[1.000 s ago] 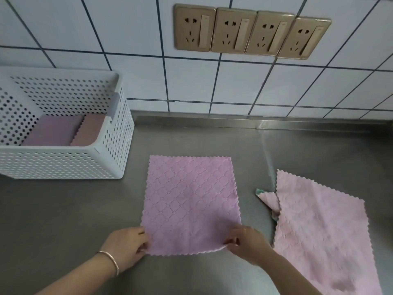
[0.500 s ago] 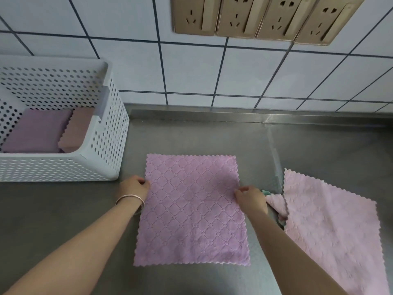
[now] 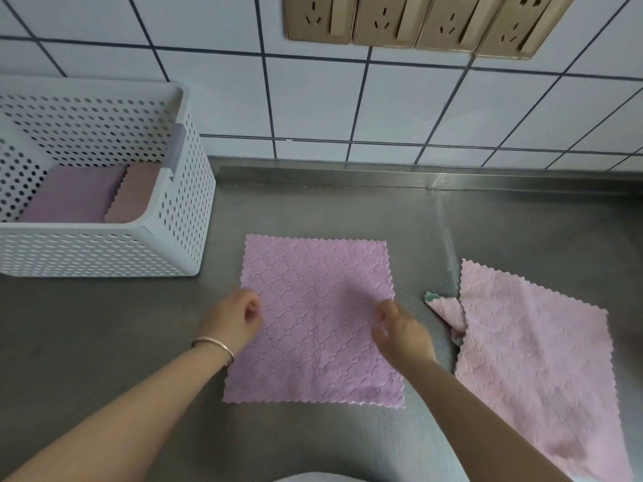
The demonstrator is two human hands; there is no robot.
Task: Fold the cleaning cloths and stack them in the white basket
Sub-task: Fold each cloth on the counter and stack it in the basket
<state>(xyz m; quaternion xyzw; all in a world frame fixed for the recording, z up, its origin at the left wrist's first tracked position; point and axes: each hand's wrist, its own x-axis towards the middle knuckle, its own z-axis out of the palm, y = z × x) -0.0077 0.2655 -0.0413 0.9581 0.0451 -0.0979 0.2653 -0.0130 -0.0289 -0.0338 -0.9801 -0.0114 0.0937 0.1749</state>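
A lilac cleaning cloth [image 3: 313, 307] lies flat and unfolded on the steel counter [image 3: 104, 342] in front of me. My left hand [image 3: 233, 320], with a bangle on the wrist, sits at the cloth's left edge with its fingers loosely curled. My right hand [image 3: 400, 333] hovers, blurred, over the cloth's right side with its fingers apart. The white perforated basket [image 3: 104, 252] stands at the back left. It holds a folded purple cloth [image 3: 73, 194] and a folded pinkish-brown cloth [image 3: 134, 194] side by side.
A pale pink cloth [image 3: 529, 360] lies unfolded to the right, over another cloth whose corner with a green edge [image 3: 431, 296] sticks out. The tiled wall with a row of gold sockets [image 3: 417, 19] closes off the back of the counter.
Both hands went from the cloth's near corners up its side edges, then drew back a little toward me. The cloth stays flat.
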